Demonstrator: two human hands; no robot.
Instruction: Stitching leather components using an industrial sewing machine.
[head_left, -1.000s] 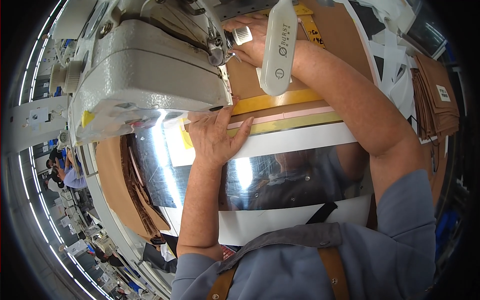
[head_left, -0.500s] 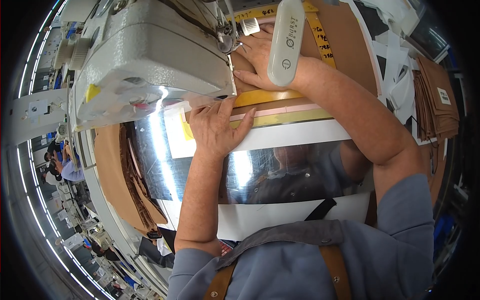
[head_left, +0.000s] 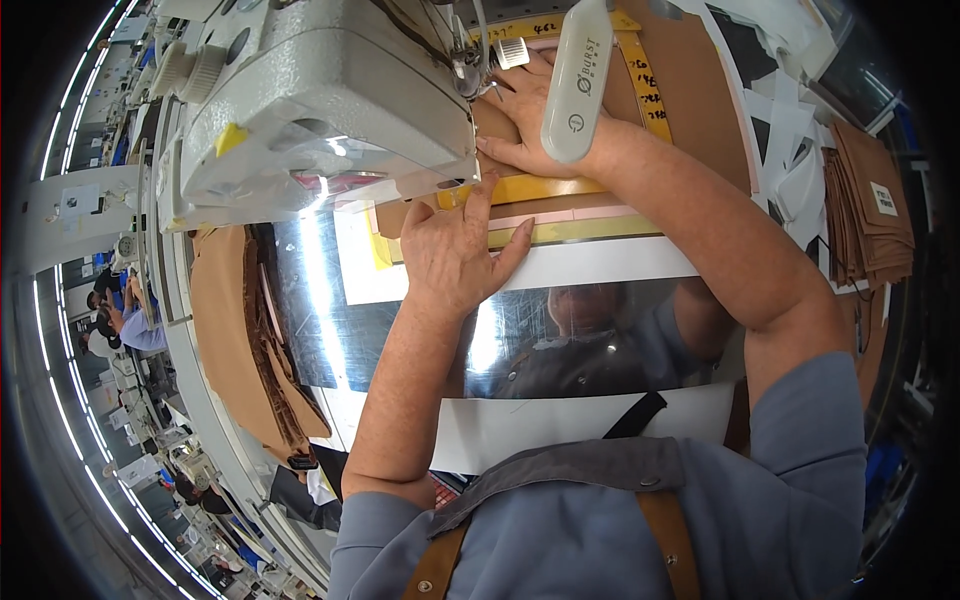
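A brown sheet (head_left: 694, 110), perhaps leather, lies under a white sewing machine (head_left: 330, 95), framed by yellow strips (head_left: 548, 188) with handwritten marks. My right hand (head_left: 522, 118) rests flat on the sheet beside the needle area, fingers apart; a white handheld-looking device (head_left: 577, 85) above it hides part of the hand and wrist. Closer to me, my left hand (head_left: 452, 252) lies open over the sheet's near edge, thumb spread and index finger reaching to the near yellow strip. White card (head_left: 620, 262) shows beneath the sheet's near edge.
A shiny metal plate (head_left: 560, 340) covers the near table. Brown pieces are stacked at left (head_left: 228, 330), and another brown stack (head_left: 868, 205) is at right beside white scraps (head_left: 795, 130). Other people (head_left: 135, 325) sit at machines far left.
The view has shifted slightly, so the machine appears farther right. My left hand's fingers have spread, with the index finger now extended forward. My right hand stays flat on the sheet.
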